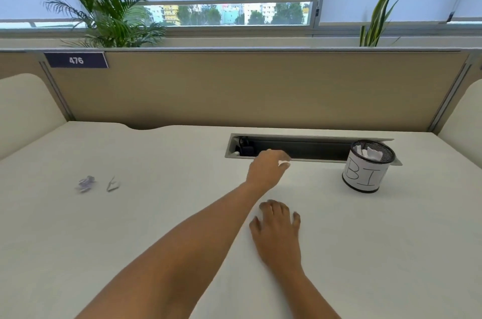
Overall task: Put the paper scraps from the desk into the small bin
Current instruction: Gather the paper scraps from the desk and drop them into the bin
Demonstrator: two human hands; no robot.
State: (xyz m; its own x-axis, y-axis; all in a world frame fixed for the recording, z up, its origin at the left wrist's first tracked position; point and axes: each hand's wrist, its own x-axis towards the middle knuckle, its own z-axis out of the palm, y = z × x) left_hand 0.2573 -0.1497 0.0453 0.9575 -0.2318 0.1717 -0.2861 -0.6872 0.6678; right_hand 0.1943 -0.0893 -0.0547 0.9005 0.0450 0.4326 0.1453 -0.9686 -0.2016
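Paper scrap pinched in left hand fingertips, mid-desk, bin at 3 o'clock. Carry over mesh rim before release. Right hand flat, empty. Two scraps remain at 9 o'clock.

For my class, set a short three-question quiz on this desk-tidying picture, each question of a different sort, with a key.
1. True or false: the small bin already holds some paper.
2. Which hand carries a white scrap? A) left hand B) right hand
3. How many paper scraps still lie on the desk at the far left?

Key
1. True: white pieces show through the bin's open top.
2. A: the left hand, stretched out towards the bin, pinches it; the right hand lies flat on the desk.
3. Two: a bluish crumpled scrap and a small white folded scrap.
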